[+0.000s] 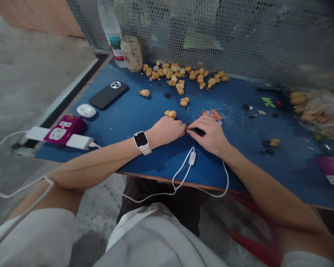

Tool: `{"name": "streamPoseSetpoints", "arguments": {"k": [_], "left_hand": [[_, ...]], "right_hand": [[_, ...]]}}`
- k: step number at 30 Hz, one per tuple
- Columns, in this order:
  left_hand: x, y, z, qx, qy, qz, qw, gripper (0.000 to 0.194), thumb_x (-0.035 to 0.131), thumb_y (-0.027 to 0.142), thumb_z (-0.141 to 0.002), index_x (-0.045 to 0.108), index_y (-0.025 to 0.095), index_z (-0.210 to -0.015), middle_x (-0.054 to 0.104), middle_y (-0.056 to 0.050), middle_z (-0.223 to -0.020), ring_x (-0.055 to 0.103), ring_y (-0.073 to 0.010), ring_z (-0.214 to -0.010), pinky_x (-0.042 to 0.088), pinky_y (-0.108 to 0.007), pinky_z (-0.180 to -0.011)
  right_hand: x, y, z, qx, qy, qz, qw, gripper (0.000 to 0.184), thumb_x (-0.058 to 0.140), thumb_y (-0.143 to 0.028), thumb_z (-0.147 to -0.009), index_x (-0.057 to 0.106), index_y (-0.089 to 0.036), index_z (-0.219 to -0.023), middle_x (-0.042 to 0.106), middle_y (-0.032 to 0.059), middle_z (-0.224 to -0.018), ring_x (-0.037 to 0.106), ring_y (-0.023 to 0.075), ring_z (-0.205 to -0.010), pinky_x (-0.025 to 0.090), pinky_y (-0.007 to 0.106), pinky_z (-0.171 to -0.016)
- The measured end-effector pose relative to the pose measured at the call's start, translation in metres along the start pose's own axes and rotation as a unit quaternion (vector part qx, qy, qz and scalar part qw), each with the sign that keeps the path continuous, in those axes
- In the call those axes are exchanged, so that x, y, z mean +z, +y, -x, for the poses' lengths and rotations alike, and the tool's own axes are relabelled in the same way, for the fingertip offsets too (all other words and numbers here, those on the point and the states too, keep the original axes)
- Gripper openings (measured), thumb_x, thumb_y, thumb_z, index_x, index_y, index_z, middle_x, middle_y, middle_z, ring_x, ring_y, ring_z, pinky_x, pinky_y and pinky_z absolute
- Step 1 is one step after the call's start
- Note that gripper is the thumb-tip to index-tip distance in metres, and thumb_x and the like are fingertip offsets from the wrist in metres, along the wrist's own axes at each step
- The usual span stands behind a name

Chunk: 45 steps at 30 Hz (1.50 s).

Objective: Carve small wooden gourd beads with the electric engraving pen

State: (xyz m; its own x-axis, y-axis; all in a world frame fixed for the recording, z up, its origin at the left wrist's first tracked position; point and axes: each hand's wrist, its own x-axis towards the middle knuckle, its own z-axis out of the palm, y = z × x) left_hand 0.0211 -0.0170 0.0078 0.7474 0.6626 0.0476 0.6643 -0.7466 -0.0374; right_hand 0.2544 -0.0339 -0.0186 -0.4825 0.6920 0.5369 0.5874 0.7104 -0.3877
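Note:
My left hand [169,130], with a watch [141,140] on its wrist, is closed above the blue table [153,155]. My right hand [210,136] meets it, thumb and forefinger pinched at the left fingertips. Whatever sits between the fingers is hidden or too small to make out. Just behind the left hand lies a small tan gourd [170,114]; a second gourd [184,101] rests farther back. Orange and purple scraps [215,115] lie partly under the right hand, with pale crumbs around them.
Several gourds [174,72] are heaped along the perforated metal screen [167,33]. A bottle [114,40], woven container [131,53], phone [108,95], white case [86,110] and purple power adapter [64,129] stand left. A bag of gourds [320,111] lies right. A white cable [180,181] crosses the front edge.

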Motion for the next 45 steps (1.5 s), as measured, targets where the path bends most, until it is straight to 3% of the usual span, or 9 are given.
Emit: {"name": "streamPoseSetpoints", "arguments": {"k": [4, 7, 12, 15, 20, 26, 33, 40, 45], "left_hand": [[0.001, -0.001, -0.001, 0.003, 0.018, 0.011, 1.0, 0.042, 0.049, 0.035, -0.126, 0.082, 0.012, -0.116, 0.086, -0.016, -0.1, 0.076, -0.026, -0.081, 0.031, -0.034, -0.064], [0.0, -0.006, -0.002, 0.023, 0.046, 0.03, 0.998, 0.048, 0.043, 0.043, -0.129, 0.078, 0.011, -0.126, 0.085, -0.016, -0.107, 0.075, -0.0257, -0.083, 0.027, -0.036, -0.062], [0.004, -0.01, -0.002, 0.097, 0.084, 0.073, 0.989, 0.046, 0.036, 0.04, -0.13, 0.074, 0.014, -0.123, 0.083, -0.013, -0.104, 0.074, -0.0241, -0.081, 0.026, -0.037, -0.063], [0.008, -0.007, -0.002, 0.07, 0.121, 0.169, 0.976, 0.045, 0.033, 0.037, -0.129, 0.069, 0.016, -0.111, 0.08, -0.011, -0.098, 0.073, -0.023, -0.081, 0.032, -0.035, -0.066], [0.009, 0.0, -0.005, 0.039, 0.162, 0.334, 0.928, 0.04, 0.033, 0.033, -0.126, 0.053, 0.022, -0.093, 0.072, -0.006, -0.087, 0.066, -0.0195, -0.076, 0.044, -0.033, -0.073], [0.006, 0.002, -0.005, 0.037, 0.173, 0.405, 0.897, 0.041, 0.035, 0.036, -0.125, 0.046, 0.025, -0.087, 0.066, -0.004, -0.081, 0.064, -0.0185, -0.074, 0.048, -0.033, -0.075], [0.007, 0.005, -0.004, 0.008, 0.167, 0.449, 0.878, 0.043, 0.037, 0.038, -0.125, 0.054, 0.023, -0.089, 0.07, -0.004, -0.083, 0.062, -0.0168, -0.073, 0.047, -0.032, -0.074], [0.0, 0.002, 0.001, 0.016, 0.165, 0.452, 0.877, 0.044, 0.032, 0.038, -0.127, 0.062, 0.021, -0.099, 0.075, -0.007, -0.096, 0.07, -0.0183, -0.089, 0.055, -0.033, -0.092], [0.0, 0.001, 0.003, 0.053, 0.152, 0.438, 0.884, 0.041, 0.03, 0.038, -0.126, 0.06, 0.022, -0.102, 0.074, -0.006, -0.097, 0.069, -0.0181, -0.086, 0.054, -0.033, -0.089]], "right_hand": [[-0.003, -0.002, 0.001, 0.027, 0.018, -0.029, 0.999, 0.011, 0.078, -0.03, -0.107, 0.084, -0.029, -0.098, 0.09, 0.0058, -0.098, 0.083, 0.0308, -0.095, 0.067, 0.054, -0.096], [-0.004, -0.004, 0.003, 0.098, 0.054, -0.108, 0.988, 0.006, 0.082, -0.033, -0.103, 0.085, -0.028, -0.104, 0.09, 0.0053, -0.098, 0.084, 0.0277, -0.089, 0.072, 0.049, -0.089], [-0.005, -0.004, 0.003, 0.172, 0.069, -0.261, 0.948, 0.026, 0.093, -0.048, -0.094, 0.081, -0.027, -0.104, 0.087, 0.0043, -0.094, 0.085, 0.0251, -0.085, 0.076, 0.045, -0.083], [-0.004, -0.01, 0.004, 0.175, 0.077, -0.291, 0.938, 0.036, 0.096, -0.05, -0.092, 0.076, -0.029, -0.114, 0.085, 0.0029, -0.098, 0.086, 0.0243, -0.088, 0.077, 0.043, -0.084], [0.005, -0.022, 0.004, 0.166, 0.116, -0.272, 0.941, 0.066, 0.11, -0.053, -0.077, 0.065, -0.033, -0.12, 0.08, -0.0017, -0.095, 0.085, 0.0239, -0.087, 0.078, 0.041, -0.082], [0.014, -0.023, 0.004, 0.146, 0.197, -0.263, 0.933, 0.057, 0.106, -0.053, -0.087, 0.064, -0.033, -0.12, 0.082, -0.0024, -0.098, 0.088, 0.0229, -0.091, 0.08, 0.042, -0.089], [0.015, -0.02, 0.008, 0.135, 0.212, -0.258, 0.933, 0.046, 0.102, -0.041, -0.092, 0.064, -0.032, -0.116, 0.079, -0.0012, -0.107, 0.088, 0.0213, -0.089, 0.08, 0.042, -0.09], [0.011, -0.001, 0.007, 0.203, 0.227, -0.278, 0.911, 0.064, 0.098, -0.069, -0.088, 0.056, -0.035, -0.121, 0.08, 0.0002, -0.1, 0.087, 0.0284, -0.097, 0.077, 0.052, -0.098], [0.01, 0.01, 0.006, 0.238, 0.218, -0.31, 0.894, 0.073, 0.097, -0.082, -0.081, 0.055, -0.037, -0.121, 0.08, 0.0003, -0.101, 0.087, 0.0301, -0.097, 0.077, 0.055, -0.099]]}}
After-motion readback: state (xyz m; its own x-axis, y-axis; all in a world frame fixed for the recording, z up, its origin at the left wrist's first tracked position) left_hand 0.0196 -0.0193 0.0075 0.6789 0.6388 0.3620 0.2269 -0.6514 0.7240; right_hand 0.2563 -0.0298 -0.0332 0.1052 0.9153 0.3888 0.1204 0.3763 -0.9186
